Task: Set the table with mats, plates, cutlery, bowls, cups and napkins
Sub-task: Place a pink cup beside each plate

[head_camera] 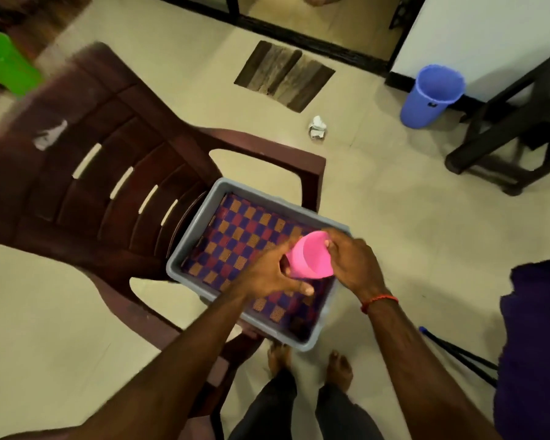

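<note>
Readable text: I can find none anywhere in view.
Blue bin (pixel 423 103): one small dark mark, too blurred for me to read.

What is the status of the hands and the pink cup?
Right hand grips pink cup. Left hand at its side, grip blurred. Cup over grey tray holding checkered mat. Nothing seen in the way.

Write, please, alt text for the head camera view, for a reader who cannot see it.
The left hand and right hand hold a pink cup above a grey tray lined with a checkered mat, which rests on a brown plastic chair. A blue bin stands on the floor.
</note>
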### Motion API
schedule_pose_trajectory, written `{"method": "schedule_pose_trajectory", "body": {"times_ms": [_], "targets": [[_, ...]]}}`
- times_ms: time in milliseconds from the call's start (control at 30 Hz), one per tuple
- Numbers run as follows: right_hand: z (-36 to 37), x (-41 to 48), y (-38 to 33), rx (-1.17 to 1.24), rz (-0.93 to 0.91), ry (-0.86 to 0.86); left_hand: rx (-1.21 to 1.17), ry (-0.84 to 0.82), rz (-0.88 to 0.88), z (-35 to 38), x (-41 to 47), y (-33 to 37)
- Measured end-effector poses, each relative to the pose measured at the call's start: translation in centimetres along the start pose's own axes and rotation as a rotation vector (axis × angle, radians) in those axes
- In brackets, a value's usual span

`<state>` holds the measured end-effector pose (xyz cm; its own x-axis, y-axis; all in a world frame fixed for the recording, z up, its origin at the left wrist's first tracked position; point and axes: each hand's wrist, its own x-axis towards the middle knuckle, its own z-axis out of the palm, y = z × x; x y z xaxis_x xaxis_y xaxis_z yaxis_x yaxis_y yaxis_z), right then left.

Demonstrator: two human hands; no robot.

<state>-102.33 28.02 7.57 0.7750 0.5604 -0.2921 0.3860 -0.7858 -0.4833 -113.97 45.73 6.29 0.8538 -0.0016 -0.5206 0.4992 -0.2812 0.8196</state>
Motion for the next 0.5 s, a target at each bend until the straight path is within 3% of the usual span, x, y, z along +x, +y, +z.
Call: {"method": "schedule_pose_trajectory", "body": {"times_ms": [167,367,500], "targets": [[-7.2,-5.6,-0.8,-0.013,0.011,0.033,0.389,0.133,0.234,0.6,-2.1,7.5],[-14.3,-11.6,-1.8,0.028,0.022,0.119,0.118,0.053,0.356,3.2,-5.1,13.7],[-17.2,-15.8,-1.6,0.023,0.063,0.165,0.098,0.033,0.443,6.3,-6.5,16.5]]}}
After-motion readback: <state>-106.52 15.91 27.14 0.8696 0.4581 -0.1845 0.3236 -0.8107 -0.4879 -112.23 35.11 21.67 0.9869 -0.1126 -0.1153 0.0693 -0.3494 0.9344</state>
